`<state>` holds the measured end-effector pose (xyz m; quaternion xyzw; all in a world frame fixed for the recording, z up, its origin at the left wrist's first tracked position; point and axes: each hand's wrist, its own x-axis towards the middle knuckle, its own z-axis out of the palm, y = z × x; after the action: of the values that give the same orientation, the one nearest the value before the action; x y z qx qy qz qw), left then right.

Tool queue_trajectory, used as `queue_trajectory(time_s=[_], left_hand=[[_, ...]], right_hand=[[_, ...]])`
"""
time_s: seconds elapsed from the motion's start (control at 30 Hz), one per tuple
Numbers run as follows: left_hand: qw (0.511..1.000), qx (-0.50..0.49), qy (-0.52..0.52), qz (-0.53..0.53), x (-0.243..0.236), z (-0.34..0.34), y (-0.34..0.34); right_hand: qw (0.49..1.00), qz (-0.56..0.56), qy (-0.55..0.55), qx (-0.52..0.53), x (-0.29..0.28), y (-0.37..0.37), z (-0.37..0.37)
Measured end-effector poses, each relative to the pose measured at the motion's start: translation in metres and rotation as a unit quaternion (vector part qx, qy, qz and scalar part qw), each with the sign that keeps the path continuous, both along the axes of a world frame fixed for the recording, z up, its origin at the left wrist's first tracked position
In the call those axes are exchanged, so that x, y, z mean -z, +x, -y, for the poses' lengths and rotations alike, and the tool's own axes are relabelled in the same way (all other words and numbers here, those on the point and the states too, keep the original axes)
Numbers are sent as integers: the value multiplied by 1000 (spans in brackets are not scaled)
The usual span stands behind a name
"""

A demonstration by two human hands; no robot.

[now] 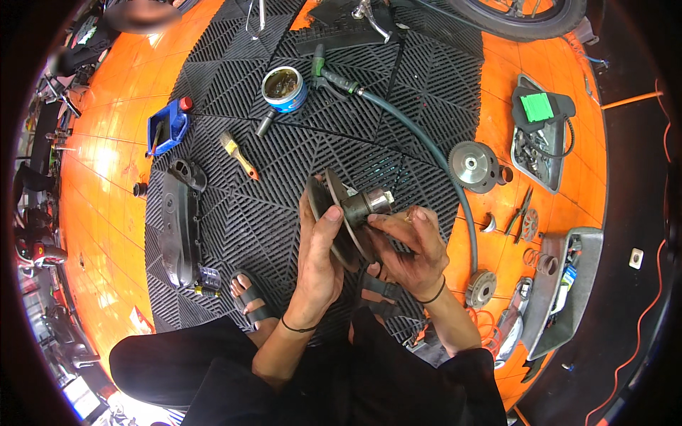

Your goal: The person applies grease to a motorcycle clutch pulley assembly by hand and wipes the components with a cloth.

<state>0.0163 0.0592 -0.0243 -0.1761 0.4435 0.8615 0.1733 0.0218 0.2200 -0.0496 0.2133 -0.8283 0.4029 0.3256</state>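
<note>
Above the black ribbed mat, I hold a scooter drive pulley (359, 209), two dark metal discs with a shiny central hub, tilted on its edge. My left hand (317, 266) is closed around the discs, its thumb lying against the face of the nearer one. The bent fingers of my right hand (412, 245) are closed against the hub and lower face; whether something small sits between them is hidden. Beyond the pulley lie a paintbrush (239, 155), an open blue tub of brown grease (284, 89) and a metal socket (266, 123).
A green-black air gun (328, 74) trails a thick hose (426, 135) across the mat. To the left are a black engine cover (179, 231) and a blue tray (168, 128). On the right lie a toothed metal disc (472, 165), a coil spring (541, 260) and a grey bin (565, 302).
</note>
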Motion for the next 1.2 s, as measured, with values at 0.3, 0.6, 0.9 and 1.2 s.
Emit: queue_trajectory(time_s=[0.3,0.6,0.9,1.2], left_hand=[[1000,-2,20,-2,-1,-1,-2],[997,-70,-44,0,-2,-11,-3],[1000,-14,-1,-9,-3,0,-3],[996,-8,-59,-66,-11,-4,-4]], right_hand=[[999,46,-5,19,-2,1,2],[999,48,-21,13,-3,0,6],[999,12,6,38,-4,1,6],[996,65,-27,50,-16,0,8]])
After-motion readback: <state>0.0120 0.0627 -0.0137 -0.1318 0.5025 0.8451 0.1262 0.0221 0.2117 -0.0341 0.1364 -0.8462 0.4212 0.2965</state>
